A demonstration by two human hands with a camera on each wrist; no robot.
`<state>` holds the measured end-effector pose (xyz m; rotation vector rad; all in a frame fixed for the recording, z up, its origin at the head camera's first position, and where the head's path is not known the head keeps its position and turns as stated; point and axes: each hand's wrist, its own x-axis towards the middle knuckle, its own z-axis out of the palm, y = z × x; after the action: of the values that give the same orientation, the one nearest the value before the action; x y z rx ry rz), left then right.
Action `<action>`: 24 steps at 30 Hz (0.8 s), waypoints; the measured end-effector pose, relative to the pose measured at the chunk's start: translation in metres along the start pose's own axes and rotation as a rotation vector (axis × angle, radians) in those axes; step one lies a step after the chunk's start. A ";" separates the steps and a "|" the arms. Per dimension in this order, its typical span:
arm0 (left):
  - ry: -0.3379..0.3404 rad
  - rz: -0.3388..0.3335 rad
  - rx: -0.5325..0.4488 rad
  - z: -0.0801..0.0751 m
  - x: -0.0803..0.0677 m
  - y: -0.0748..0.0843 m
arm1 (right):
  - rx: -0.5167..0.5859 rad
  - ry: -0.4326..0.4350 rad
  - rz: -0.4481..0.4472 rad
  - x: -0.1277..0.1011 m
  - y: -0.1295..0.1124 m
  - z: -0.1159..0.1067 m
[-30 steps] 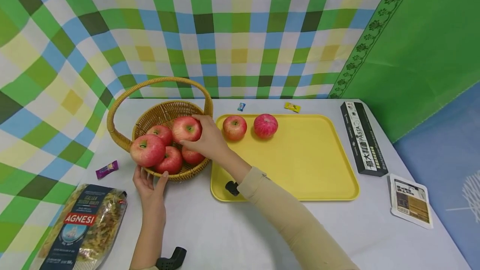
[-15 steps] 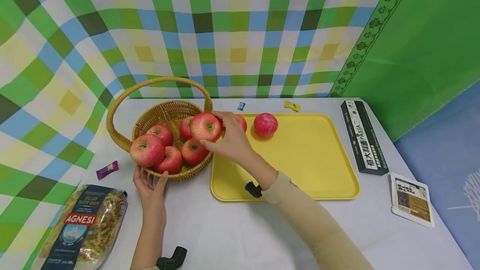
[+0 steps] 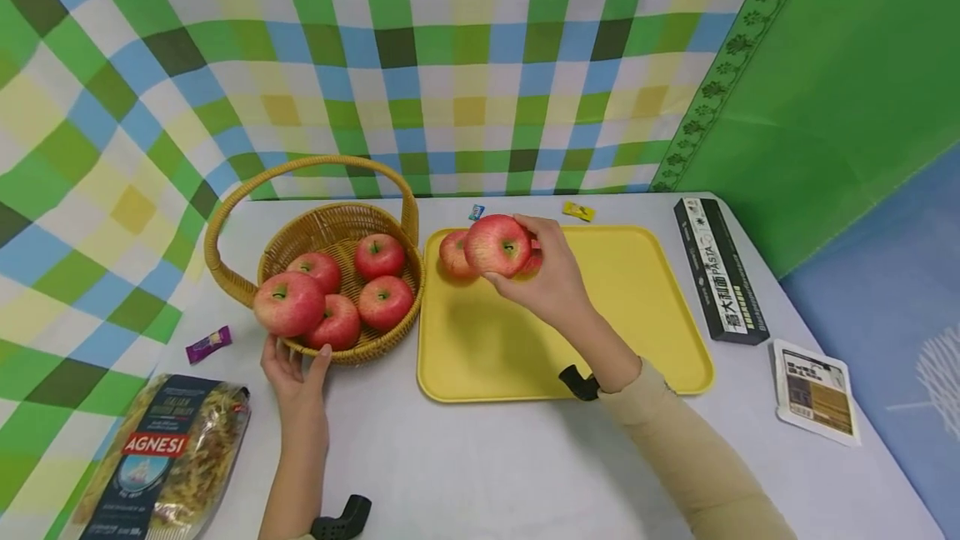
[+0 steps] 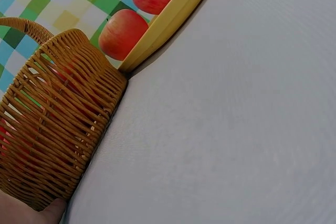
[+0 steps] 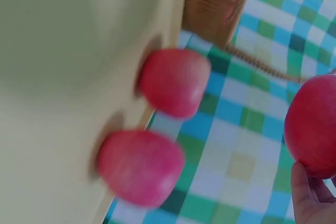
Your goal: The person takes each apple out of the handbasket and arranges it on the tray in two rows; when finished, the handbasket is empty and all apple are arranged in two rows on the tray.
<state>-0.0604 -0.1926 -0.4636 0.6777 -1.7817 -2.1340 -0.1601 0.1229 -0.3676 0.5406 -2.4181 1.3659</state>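
In the head view my right hand holds a red apple by its right side, raised above the yellow tray. Behind it, two more apples sit on the tray; the left one is partly hidden, the right one mostly so. To the left stands a wicker basket with a tall handle and several apples inside. A large apple rests high at its front left. My left hand grips the basket's front wall, thumb and fingers apart; the left wrist view shows only part of that hand.
A bag of pasta lies at the front left, near a purple wrapped candy. Small blue and yellow packets lie behind the tray. On the right are a black pasta box and a flat white packet.
My right hand has lifted the apple out of the basket and carried it right, over the tray. My left hand has stayed at the basket.
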 end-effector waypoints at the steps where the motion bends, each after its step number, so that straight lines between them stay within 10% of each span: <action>1: 0.001 0.002 0.002 0.000 0.000 0.000 | -0.004 0.010 -0.002 -0.001 0.004 -0.006; 13: 0.010 -0.020 0.000 -0.002 0.000 0.000 | -0.112 0.083 0.149 0.001 0.062 -0.072; 24: -0.002 -0.022 -0.004 -0.001 0.001 0.000 | -0.225 -0.053 0.315 0.009 0.105 -0.088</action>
<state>-0.0604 -0.1939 -0.4638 0.6981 -1.7788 -2.1526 -0.2099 0.2470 -0.3986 0.1451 -2.7426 1.1773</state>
